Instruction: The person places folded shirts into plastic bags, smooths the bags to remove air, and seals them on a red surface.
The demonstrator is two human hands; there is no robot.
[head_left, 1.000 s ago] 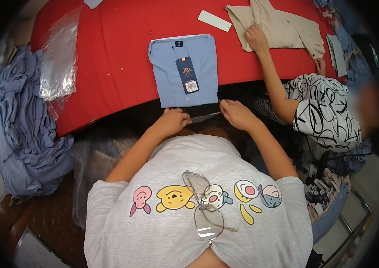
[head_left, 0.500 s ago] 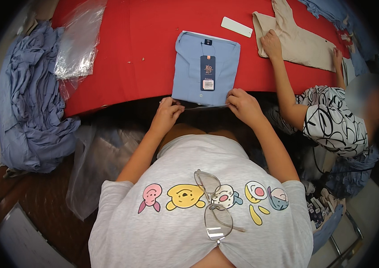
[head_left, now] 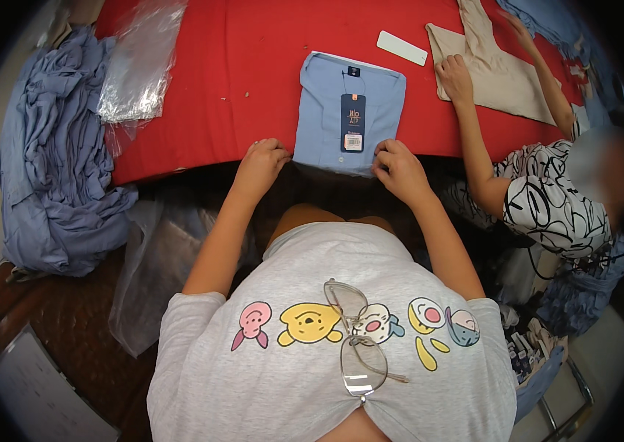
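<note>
A folded light-blue shirt with a dark hang tag lies on the red table, its lower edge hanging over the table's near edge. My left hand grips the shirt's lower left corner at the table edge. My right hand pinches the lower right corner. Both forearms reach up from my grey printed t-shirt, where a pair of glasses hangs.
A co-worker in a black-and-white top sits at right, a hand pressing a beige garment. A white card lies near it. Clear plastic bags rest at the table's left. A heap of blue cloth lies left.
The folded blue shirt has slid toward me to the table's near edge. Both my hands have come up to its lower corners and taken hold.
</note>
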